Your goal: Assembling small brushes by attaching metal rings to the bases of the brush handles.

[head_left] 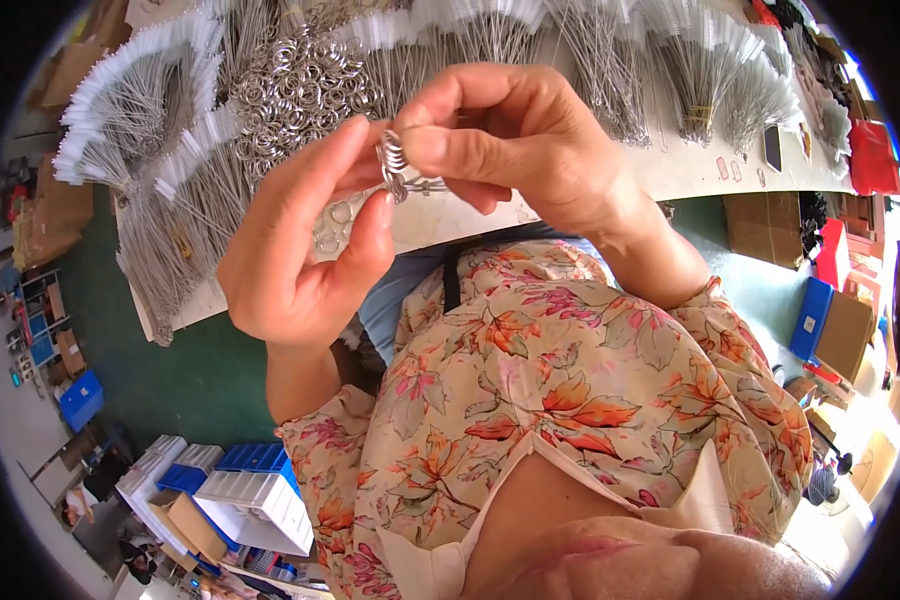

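The right hand (545,135) is pinching a small stack of silvery rings (394,157) above the near edge of the desk (685,180), the left hand (295,255) curved in at left, its grip hard to tell, a ring heap (295,90) lying farther left

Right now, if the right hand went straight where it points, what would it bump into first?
The right hand would first meet the silvery metal rings by its thumb tip; past them, probably the left hand, though depth is unclear here.
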